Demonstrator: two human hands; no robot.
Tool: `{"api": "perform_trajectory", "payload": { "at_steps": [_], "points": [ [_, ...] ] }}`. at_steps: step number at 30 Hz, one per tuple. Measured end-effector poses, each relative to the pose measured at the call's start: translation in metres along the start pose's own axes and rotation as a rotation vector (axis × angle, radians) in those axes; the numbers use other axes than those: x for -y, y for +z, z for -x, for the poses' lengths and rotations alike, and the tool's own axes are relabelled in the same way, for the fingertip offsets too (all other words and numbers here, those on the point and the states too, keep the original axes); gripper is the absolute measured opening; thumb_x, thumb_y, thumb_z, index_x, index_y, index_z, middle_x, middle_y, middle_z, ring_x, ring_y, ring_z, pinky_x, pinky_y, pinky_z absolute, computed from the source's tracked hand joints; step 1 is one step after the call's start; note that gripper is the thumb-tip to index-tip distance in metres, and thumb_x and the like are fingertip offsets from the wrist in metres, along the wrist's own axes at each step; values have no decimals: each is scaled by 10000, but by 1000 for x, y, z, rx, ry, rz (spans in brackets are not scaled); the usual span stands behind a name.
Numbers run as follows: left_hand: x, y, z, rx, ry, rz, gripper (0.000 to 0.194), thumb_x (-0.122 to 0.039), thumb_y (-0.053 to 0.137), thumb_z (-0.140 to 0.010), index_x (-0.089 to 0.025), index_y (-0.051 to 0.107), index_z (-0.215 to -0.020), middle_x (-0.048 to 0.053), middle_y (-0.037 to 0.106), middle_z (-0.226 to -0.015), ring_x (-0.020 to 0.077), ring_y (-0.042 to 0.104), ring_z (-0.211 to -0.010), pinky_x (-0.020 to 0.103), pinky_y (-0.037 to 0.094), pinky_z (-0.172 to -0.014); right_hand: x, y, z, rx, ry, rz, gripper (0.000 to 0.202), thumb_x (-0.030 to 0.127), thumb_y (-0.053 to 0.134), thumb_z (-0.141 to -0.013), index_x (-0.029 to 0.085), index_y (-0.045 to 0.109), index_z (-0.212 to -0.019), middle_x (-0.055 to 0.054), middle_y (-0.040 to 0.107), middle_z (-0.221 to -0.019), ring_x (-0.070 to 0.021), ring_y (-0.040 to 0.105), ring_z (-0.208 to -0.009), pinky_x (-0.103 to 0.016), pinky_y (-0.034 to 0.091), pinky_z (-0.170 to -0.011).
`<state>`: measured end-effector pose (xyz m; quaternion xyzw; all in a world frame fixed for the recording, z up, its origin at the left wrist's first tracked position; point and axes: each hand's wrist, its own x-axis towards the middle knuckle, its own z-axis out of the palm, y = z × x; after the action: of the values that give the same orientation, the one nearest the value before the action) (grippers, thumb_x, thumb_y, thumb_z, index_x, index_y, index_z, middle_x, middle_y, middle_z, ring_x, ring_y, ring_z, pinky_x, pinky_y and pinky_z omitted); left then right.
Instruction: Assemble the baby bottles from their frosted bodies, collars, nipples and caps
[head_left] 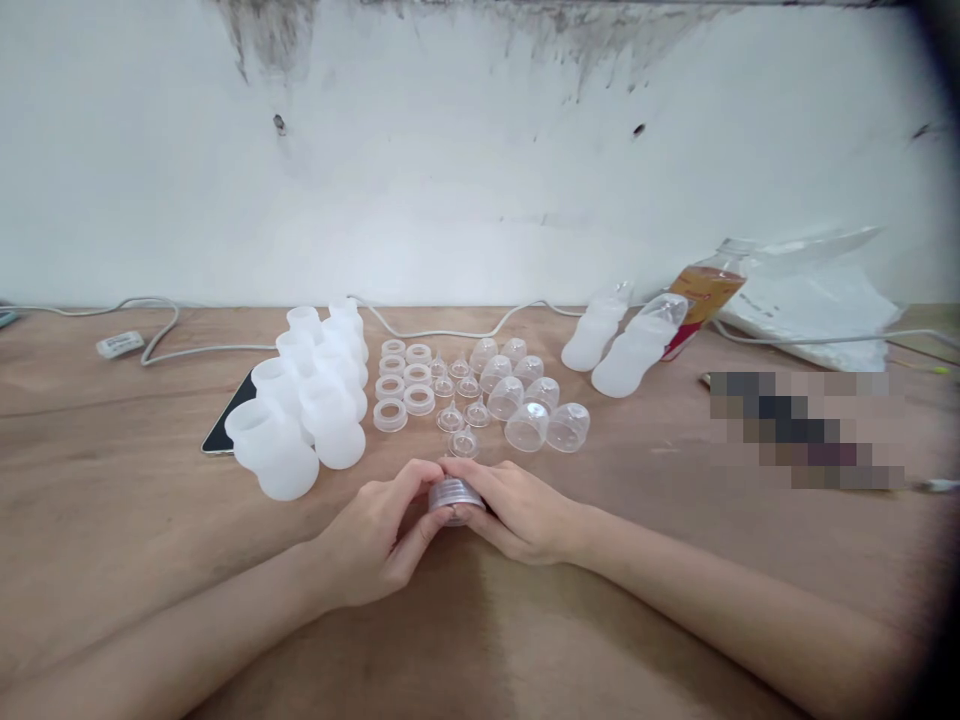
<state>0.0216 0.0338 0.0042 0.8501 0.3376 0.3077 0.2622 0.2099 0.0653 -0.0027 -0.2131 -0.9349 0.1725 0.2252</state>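
At the front middle of the table, my left hand (pixel 386 530) and my right hand (pixel 514 510) are both closed around a clear ribbed bottle ring (pixel 454 492). Thumbs press its near edge while the fingers curl over its top. Whether a nipple sits inside it is hidden by my fingers. Just beyond my fingertips lies a clear bottle nipple (pixel 463 443), the closest of several set out in rows. Left of the nipples are several translucent screw rings (pixel 390 414). To their right stand several clear domed bottle caps (pixel 526 428).
Several frosted bottle bodies (pixel 289 465) crowd the left, beside a dark flat device (pixel 221 432). Two capped bottles (pixel 634 355) lean at the back right near a drink bottle (pixel 709 285) and plastic bag (pixel 817 300). A cable (pixel 450 334) runs along the wall; a blurred object (pixel 802 430) lies right.
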Motion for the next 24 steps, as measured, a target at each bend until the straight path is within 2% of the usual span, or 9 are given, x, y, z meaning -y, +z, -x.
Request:
{"api": "perform_trajectory", "payload": {
  "at_steps": [6, 9, 11, 14, 17, 21, 24],
  "points": [
    [3, 4, 0, -61, 55, -93, 96, -142, 381, -826, -185, 362, -909, 7, 573, -743, 104, 538, -576, 202, 395, -516, 0, 0, -1, 18, -15, 15, 344, 243, 292, -886, 111, 269, -1203, -99, 575, -1003, -140, 571, -734, -261, 439, -634],
    [4, 6, 0, -146, 43, -128, 68, -133, 395, -801, -189, 358, -816, -18, 549, -658, 92, 506, -510, 187, 365, -464, 5, 5, -3, -51, 0, 37, 366, 229, 255, -889, 108, 225, -1233, -104, 585, -996, -147, 581, -735, -266, 441, -618],
    [4, 6, -1, -191, -3, -118, 79, -133, 397, -793, -190, 347, -771, -34, 521, -610, 84, 488, -482, 176, 353, -441, 8, 9, -5, -93, 46, 27, 318, 203, 250, -882, 112, 271, -1186, -88, 601, -914, -142, 577, -693, -252, 435, -583],
    [3, 5, -3, -143, -60, -47, 73, -165, 390, -813, -192, 337, -772, -39, 510, -594, 82, 486, -477, 167, 347, -422, 13, 12, -7, -128, 127, -34, 238, 151, 272, -859, 134, 349, -1083, -59, 599, -828, -119, 559, -640, -218, 424, -559],
    [3, 5, -4, -78, -65, -30, 23, -204, 362, -845, -188, 347, -852, -17, 557, -657, 97, 527, -526, 188, 382, -467, 14, 12, -6, -189, 147, -60, 213, 136, 281, -852, 146, 378, -1042, -42, 582, -776, -102, 534, -604, -194, 406, -539],
    [4, 7, -2, -131, -60, -137, 38, -205, 354, -844, -186, 360, -876, -18, 559, -642, 106, 526, -508, 208, 381, -477, 13, 12, -5, -201, 148, -61, 190, 145, 286, -859, 151, 390, -1018, -22, 560, -723, -91, 494, -553, -183, 372, -503],
    [5, 8, 0, -154, -58, -178, 21, -191, 367, -827, -189, 370, -848, -27, 546, -621, 99, 512, -481, 200, 369, -460, 14, 11, -5, -153, 146, -70, 186, 169, 281, -870, 150, 375, -1029, -39, 568, -787, -105, 509, -612, -204, 387, -550]
  ]
}}
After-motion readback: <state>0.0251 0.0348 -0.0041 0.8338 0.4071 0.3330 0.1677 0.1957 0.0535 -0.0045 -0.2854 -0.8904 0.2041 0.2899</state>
